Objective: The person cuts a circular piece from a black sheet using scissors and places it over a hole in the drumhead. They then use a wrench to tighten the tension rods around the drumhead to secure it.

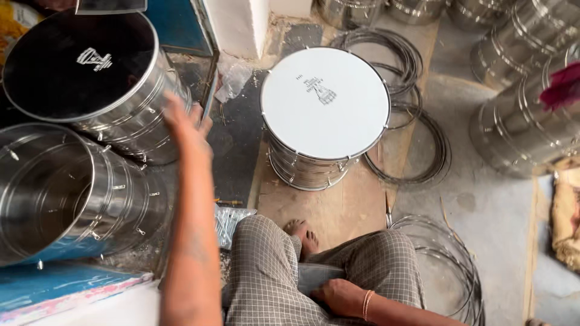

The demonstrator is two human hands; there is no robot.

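Head view: left hand [181, 124] open against black-headed drum [81, 63], one of two; right hand [338, 296] seemingly empty.

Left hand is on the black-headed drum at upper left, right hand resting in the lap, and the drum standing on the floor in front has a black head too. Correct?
Not quite. The head view shows the drum on the floor has a white head, not black. The rest holds: the left hand touches the side of the black-headed drum at upper left, and the right hand rests in the lap.
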